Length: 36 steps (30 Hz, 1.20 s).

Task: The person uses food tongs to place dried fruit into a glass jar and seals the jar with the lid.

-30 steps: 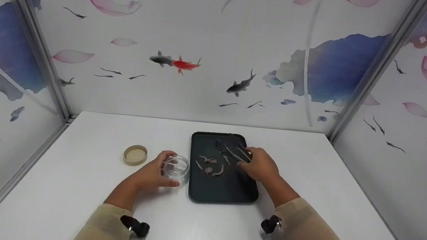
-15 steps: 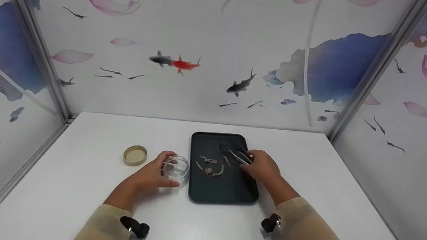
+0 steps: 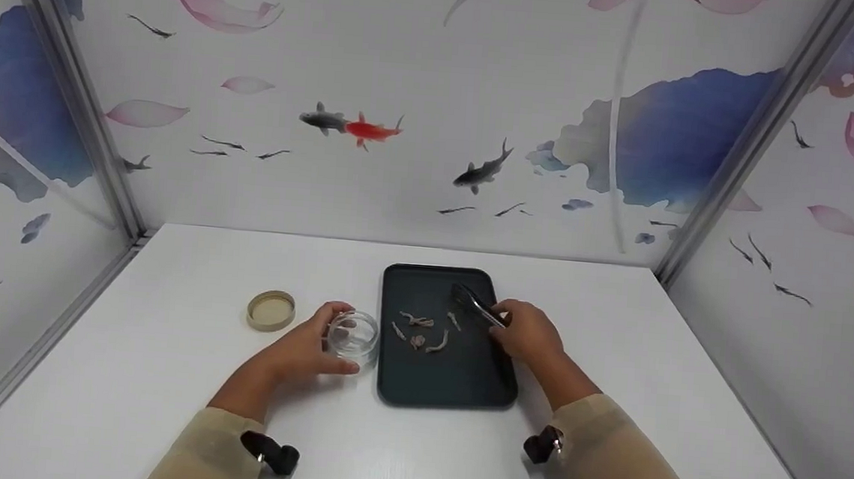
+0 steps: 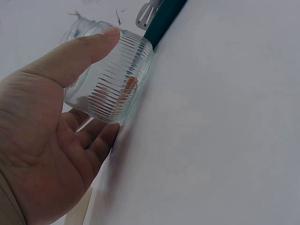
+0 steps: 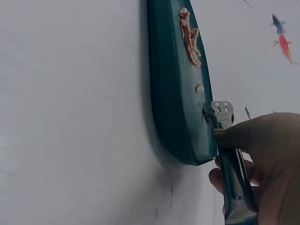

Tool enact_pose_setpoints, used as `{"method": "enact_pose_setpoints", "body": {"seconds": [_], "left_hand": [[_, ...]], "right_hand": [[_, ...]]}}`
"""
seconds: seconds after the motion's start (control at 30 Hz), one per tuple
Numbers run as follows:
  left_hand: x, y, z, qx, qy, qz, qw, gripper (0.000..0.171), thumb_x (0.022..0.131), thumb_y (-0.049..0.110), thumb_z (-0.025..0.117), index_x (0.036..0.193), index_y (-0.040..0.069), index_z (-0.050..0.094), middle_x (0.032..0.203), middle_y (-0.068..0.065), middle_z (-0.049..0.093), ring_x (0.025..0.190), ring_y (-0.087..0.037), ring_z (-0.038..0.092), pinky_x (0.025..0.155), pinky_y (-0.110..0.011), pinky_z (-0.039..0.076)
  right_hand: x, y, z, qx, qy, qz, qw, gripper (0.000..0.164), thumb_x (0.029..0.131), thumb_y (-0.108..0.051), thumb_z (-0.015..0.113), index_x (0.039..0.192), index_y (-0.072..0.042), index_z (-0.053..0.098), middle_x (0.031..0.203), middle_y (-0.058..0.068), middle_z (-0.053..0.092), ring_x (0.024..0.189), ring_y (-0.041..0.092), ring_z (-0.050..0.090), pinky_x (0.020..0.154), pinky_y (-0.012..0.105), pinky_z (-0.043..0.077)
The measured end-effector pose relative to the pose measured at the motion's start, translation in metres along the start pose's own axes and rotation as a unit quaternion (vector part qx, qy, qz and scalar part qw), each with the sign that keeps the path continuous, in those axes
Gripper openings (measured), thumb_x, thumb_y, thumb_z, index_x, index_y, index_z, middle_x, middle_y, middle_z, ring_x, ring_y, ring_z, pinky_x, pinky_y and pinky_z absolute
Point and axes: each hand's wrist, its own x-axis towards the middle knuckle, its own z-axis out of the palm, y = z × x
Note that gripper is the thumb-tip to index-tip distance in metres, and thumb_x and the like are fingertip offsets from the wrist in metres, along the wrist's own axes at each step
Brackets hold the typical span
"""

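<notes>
Two hands are at work over the bench (image 3: 322, 443). The left hand (image 3: 308, 348), left of centre in the head view, is curved part-way round one clear glass jar (image 3: 352, 338), thumb on one side and fingers on the other. The jar's mouth faces up, just beside the left edge of the single dark green tray (image 3: 447, 385). An orange-brown patch (image 4: 129, 86) shows through the ribbed glass in the left wrist view; whether it lies inside the jar cannot be told.

The right hand (image 3: 529, 333), right of centre, has its fingers and thumb closed about one pair of metal tongs (image 3: 477, 303). Their slotted ends stand close together above the upper right part of the tray; whether they touch its surface is unclear.

On the tray, near the middle of the frame, five separate dried pieces (image 3: 438, 342) or clumps can be counted; the uppermost may be two overlapping. One round tan lid (image 3: 270, 311) lies flat at centre left, up and left of the left hand. Both beige sleeves (image 3: 625, 464) carry a black device (image 3: 273, 454) each, two in all, low in the frame.
</notes>
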Motion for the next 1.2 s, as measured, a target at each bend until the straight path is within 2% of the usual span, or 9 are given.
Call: {"method": "enact_pose_setpoints", "body": {"seconds": [0.17,0.43,0.77,1.07,1.2], "left_hand": [[-0.001,0.0,0.0,-0.004,-0.001,0.002,1.0,0.097,0.077,0.039,0.098,0.154,0.034,0.04,0.152,-0.006,0.059,0.142,-0.033,0.057,0.118,-0.056,0.042],[-0.001,0.001,0.0,0.0,-0.003,-0.006,1.0,0.1,0.077,0.041,0.097,0.156,0.035,0.037,0.155,-0.007,0.056,0.142,-0.034,0.057,0.119,-0.055,0.042],[-0.002,0.002,0.0,0.004,0.001,-0.005,1.0,0.099,0.077,0.041,0.098,0.156,0.035,0.038,0.153,-0.008,0.059,0.139,-0.031,0.059,0.117,-0.055,0.043],[-0.002,0.004,0.0,0.008,0.002,-0.006,0.9999,0.099,0.077,0.04,0.098,0.156,0.033,0.039,0.154,-0.007,0.057,0.14,-0.031,0.057,0.117,-0.055,0.042],[-0.002,0.004,0.0,0.008,0.002,-0.004,1.0,0.099,0.077,0.04,0.098,0.156,0.033,0.038,0.154,-0.007,0.057,0.14,-0.032,0.057,0.118,-0.055,0.042]], "right_hand": [[-0.001,-0.001,0.002,0.003,0.008,0.002,1.0,0.039,0.102,-0.02,0.073,0.14,-0.017,0.068,0.122,0.012,0.072,0.094,0.023,0.068,0.079,0.037,0.057],[-0.003,-0.002,-0.001,-0.009,0.036,-0.036,0.999,0.034,0.102,-0.021,0.074,0.135,-0.018,0.071,0.117,0.01,0.075,0.089,0.02,0.069,0.074,0.036,0.056],[-0.017,-0.015,-0.007,0.016,0.042,-0.056,0.997,0.04,0.102,-0.025,0.073,0.142,-0.021,0.069,0.123,0.007,0.073,0.102,0.023,0.066,0.085,0.042,0.057],[-0.039,-0.041,-0.008,0.021,0.049,-0.091,0.994,0.038,0.102,-0.026,0.075,0.14,-0.023,0.07,0.131,0.004,0.071,0.117,0.024,0.067,0.104,0.05,0.056],[-0.049,-0.053,-0.009,0.022,0.049,-0.1,0.994,0.037,0.101,-0.028,0.076,0.138,-0.025,0.071,0.132,0.001,0.07,0.118,0.022,0.067,0.104,0.049,0.056]]}}
